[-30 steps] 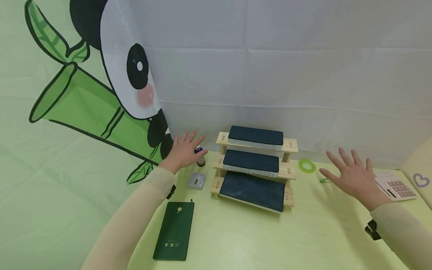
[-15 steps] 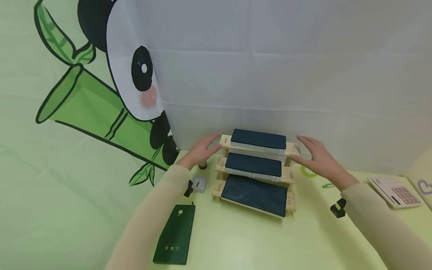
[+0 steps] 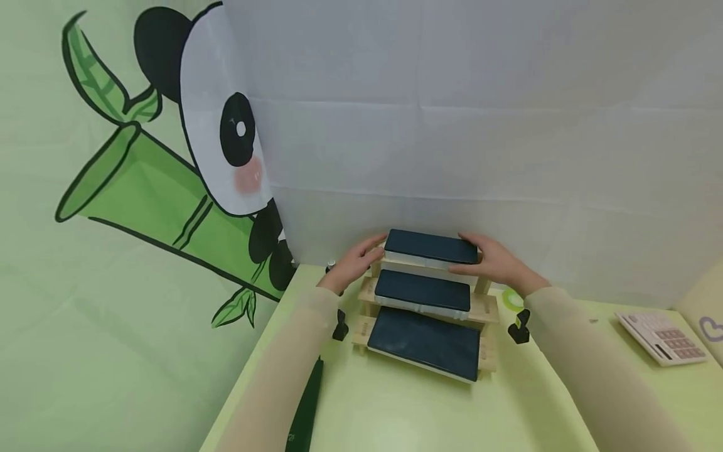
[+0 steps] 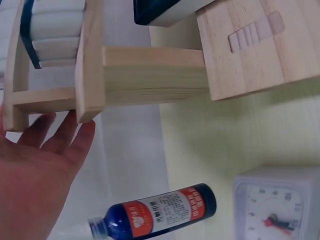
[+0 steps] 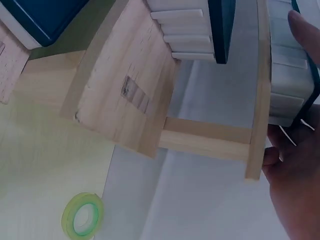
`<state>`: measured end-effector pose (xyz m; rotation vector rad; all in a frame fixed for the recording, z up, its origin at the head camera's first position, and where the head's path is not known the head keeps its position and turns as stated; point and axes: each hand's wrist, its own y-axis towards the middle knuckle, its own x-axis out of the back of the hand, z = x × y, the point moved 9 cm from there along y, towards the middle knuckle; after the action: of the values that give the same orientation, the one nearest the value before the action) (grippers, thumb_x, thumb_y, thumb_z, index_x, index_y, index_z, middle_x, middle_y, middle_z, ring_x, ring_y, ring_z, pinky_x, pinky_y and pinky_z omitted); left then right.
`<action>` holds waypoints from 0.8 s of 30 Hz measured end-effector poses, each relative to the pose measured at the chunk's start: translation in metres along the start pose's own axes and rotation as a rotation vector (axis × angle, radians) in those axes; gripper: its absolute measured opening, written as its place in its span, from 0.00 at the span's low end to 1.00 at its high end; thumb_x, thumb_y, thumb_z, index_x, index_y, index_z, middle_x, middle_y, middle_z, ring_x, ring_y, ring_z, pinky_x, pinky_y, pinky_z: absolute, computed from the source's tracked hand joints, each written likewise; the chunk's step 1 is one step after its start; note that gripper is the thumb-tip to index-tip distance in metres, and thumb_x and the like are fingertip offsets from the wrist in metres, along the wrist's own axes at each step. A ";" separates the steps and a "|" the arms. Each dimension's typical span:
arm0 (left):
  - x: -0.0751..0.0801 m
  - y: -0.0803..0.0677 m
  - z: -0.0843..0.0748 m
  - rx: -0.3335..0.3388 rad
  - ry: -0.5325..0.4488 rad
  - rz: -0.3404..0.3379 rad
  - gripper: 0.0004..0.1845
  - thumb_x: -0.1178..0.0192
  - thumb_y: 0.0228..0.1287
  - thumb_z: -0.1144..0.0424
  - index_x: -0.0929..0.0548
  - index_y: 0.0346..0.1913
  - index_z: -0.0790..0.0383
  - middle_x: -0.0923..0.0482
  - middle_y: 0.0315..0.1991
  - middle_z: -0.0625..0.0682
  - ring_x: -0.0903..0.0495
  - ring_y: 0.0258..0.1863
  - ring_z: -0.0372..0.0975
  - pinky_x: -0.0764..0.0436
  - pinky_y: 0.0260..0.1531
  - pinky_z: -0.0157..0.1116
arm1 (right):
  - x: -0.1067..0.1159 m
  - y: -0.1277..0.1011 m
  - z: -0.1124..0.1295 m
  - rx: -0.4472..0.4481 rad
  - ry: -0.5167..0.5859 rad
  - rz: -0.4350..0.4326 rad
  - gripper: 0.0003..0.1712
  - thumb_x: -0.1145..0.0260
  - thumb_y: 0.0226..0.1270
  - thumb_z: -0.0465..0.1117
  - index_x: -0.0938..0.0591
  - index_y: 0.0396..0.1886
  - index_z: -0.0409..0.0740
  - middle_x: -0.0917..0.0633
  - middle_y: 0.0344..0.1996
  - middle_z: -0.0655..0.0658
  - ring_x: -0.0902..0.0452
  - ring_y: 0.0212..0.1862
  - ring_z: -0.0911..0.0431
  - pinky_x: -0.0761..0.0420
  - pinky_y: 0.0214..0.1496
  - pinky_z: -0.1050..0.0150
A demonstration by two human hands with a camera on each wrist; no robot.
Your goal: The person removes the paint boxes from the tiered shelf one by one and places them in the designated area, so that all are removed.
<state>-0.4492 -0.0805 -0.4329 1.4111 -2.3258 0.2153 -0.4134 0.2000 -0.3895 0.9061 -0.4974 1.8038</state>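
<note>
While the left hand (image 3: 354,262) rests flat-fingered against the rack (image 3: 484,309), the right hand (image 3: 497,263) grasps the top box (image 3: 432,246).

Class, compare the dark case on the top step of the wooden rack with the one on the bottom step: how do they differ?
The top case has a hand at each end, the left hand and the right hand; the bottom case is untouched. The top case looks narrower front to back; the bottom case looks broader. Both are dark teal over white and lie flat on the wooden rack.
</note>
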 end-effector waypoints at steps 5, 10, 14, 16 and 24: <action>0.000 0.000 0.012 0.017 -0.057 -0.008 0.28 0.51 0.85 0.46 0.38 0.82 0.39 0.44 0.81 0.42 0.43 0.79 0.46 0.34 0.71 0.57 | -0.001 0.002 -0.004 0.003 0.027 -0.019 0.56 0.21 0.63 0.58 0.37 0.81 0.37 0.33 0.75 0.31 0.35 0.73 0.35 0.32 0.71 0.35; -0.002 0.002 0.021 0.005 -0.145 -0.025 0.28 0.48 0.83 0.46 0.35 0.81 0.38 0.43 0.81 0.42 0.44 0.80 0.46 0.36 0.70 0.62 | -0.001 0.003 -0.009 -0.016 0.056 -0.028 0.52 0.20 0.62 0.58 0.31 0.77 0.39 0.26 0.70 0.33 0.28 0.69 0.36 0.28 0.69 0.38; -0.003 0.002 0.026 0.000 -0.186 -0.046 0.28 0.46 0.82 0.45 0.33 0.80 0.38 0.43 0.81 0.41 0.45 0.80 0.46 0.35 0.69 0.64 | -0.001 0.003 -0.012 -0.042 0.081 -0.027 0.54 0.19 0.62 0.58 0.33 0.78 0.37 0.27 0.70 0.31 0.27 0.69 0.34 0.26 0.67 0.38; -0.003 0.001 0.027 -0.005 -0.193 -0.059 0.28 0.45 0.82 0.45 0.32 0.80 0.39 0.43 0.80 0.41 0.46 0.80 0.46 0.34 0.68 0.64 | -0.001 0.003 -0.013 -0.045 0.086 -0.028 0.54 0.19 0.61 0.57 0.33 0.78 0.37 0.26 0.70 0.31 0.26 0.68 0.34 0.25 0.66 0.39; -0.001 0.002 0.029 0.014 -0.212 -0.086 0.28 0.43 0.81 0.44 0.29 0.78 0.39 0.42 0.80 0.41 0.46 0.80 0.48 0.35 0.67 0.67 | 0.000 0.003 -0.015 -0.036 0.084 -0.062 0.51 0.18 0.59 0.56 0.29 0.75 0.38 0.20 0.64 0.33 0.20 0.63 0.38 0.21 0.63 0.42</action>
<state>-0.4580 -0.0887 -0.4599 1.6068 -2.4268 0.0590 -0.4213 0.2090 -0.3988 0.8091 -0.4422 1.7633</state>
